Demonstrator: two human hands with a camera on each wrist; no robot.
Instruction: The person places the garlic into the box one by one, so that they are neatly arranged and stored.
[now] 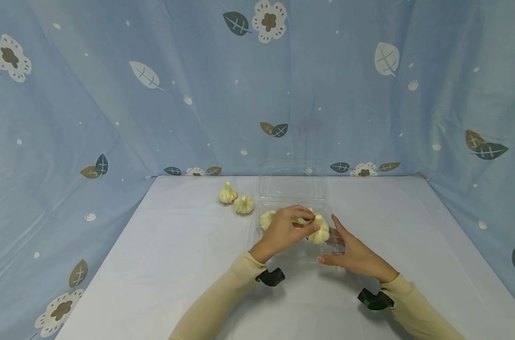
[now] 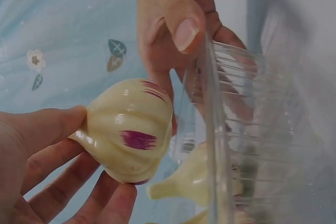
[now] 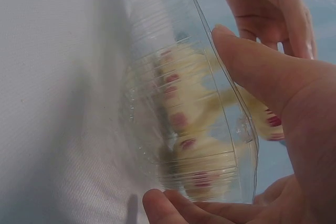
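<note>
My left hand pinches a pale garlic bulb with purple streaks between thumb and fingers. In the head view the bulb overlaps the right part of a clear plastic container, whose hinged lid stands open at the back. Several more garlic bulbs lie in the container, one garlic bulb showing at its left side and others partly hidden by my left hand. At the container's right end my right hand holds the wall, thumb near the front rim and fingers spread along the outside.
Two garlic bulbs, an upright garlic bulb and a nearer garlic bulb, stand on the white table left of the container. A blue patterned curtain hangs behind the table and along its sides.
</note>
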